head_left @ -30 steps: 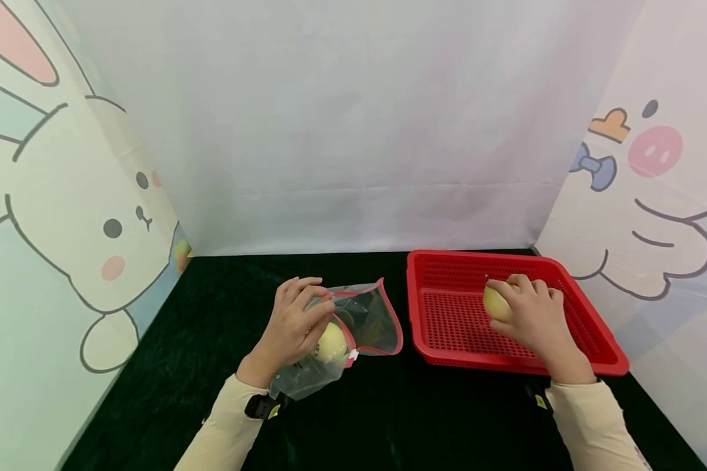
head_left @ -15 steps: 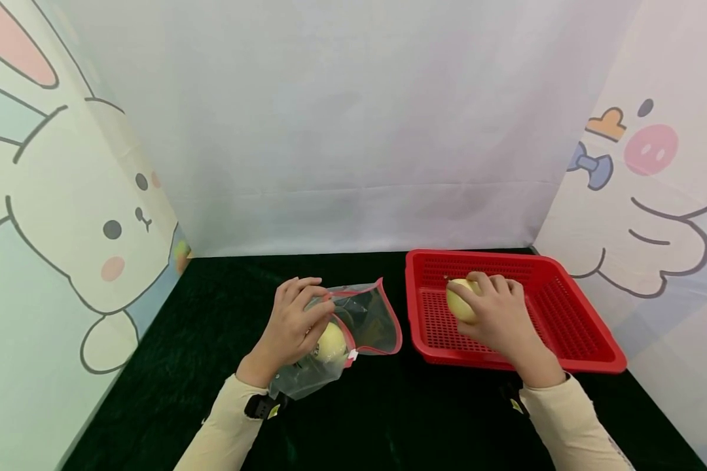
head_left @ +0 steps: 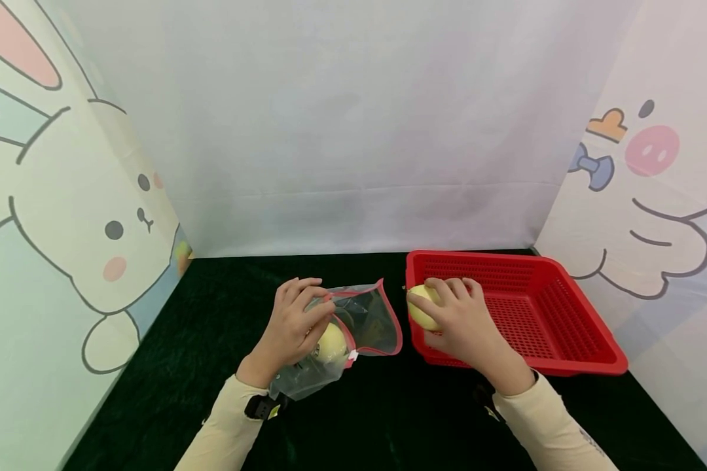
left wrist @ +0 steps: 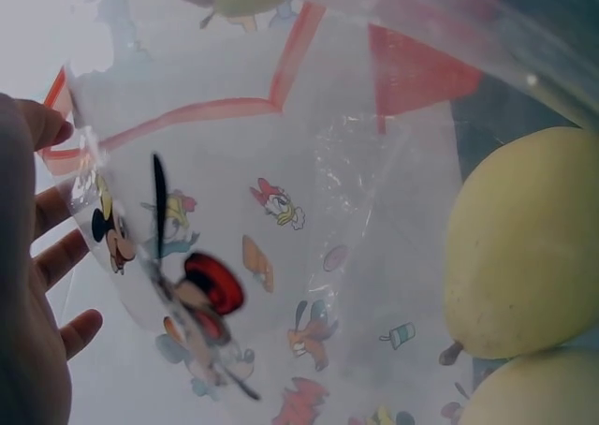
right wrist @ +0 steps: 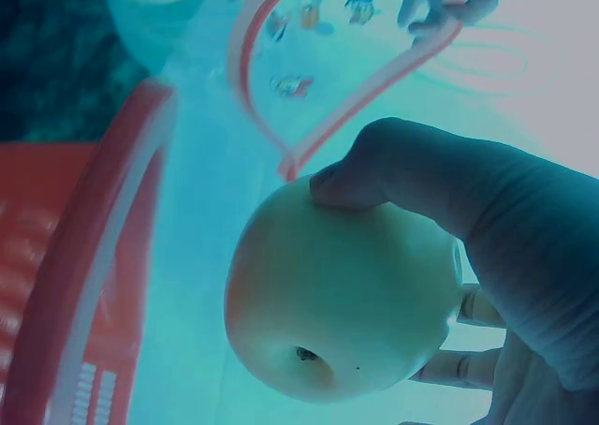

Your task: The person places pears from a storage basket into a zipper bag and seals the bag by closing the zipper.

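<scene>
My left hand [head_left: 294, 324] holds a clear bag [head_left: 377, 320] with red edging by its mouth; cartoon figures show on it in the left wrist view. Inside the bag lies a pale yellow pear [head_left: 332, 343], and the left wrist view shows an upper pear [left wrist: 529, 247] pressed against a lower pear [left wrist: 538, 392]. My right hand [head_left: 465, 324] grips another yellow pear [right wrist: 337, 294] between thumb and fingers, over the left rim of a red basket [head_left: 483, 268]. The bag's red-edged opening faces this pear, a short way to its left.
The red perforated basket stands at the right on a dark green cloth [head_left: 400, 418]. A white curtain [head_left: 353, 131] rises behind the table, with cartoon-printed panels at both sides.
My right hand has carried the pear leftward across the basket, from its middle to its left rim. The left hand and the bag have stayed in place.
</scene>
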### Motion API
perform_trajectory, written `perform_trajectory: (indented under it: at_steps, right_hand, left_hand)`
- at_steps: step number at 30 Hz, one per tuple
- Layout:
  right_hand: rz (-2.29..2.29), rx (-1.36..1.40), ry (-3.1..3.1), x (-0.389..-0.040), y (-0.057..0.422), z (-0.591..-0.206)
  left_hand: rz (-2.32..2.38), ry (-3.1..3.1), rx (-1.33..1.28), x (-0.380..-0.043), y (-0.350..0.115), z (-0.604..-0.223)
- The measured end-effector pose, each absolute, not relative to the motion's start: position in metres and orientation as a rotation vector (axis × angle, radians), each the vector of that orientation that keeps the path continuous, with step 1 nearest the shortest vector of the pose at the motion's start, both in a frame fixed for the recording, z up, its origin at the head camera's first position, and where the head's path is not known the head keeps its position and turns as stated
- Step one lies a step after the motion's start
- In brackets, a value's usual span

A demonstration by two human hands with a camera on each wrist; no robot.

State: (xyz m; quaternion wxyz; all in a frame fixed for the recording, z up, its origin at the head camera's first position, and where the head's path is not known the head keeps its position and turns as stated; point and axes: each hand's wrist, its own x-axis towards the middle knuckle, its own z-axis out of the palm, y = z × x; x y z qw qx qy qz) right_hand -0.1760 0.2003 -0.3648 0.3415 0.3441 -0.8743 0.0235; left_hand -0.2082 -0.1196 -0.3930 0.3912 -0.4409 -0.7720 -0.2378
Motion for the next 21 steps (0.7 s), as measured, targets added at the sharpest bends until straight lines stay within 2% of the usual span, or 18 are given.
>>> perform_trajectory:
  at_steps: [21]
  right_hand:
    - [0.079, 1.214, -2.151, -0.180, 0.153, -0.366]
  left_hand:
    - [-0.665, -1.951, -1.115, -0.210, -0.120, -0.395]
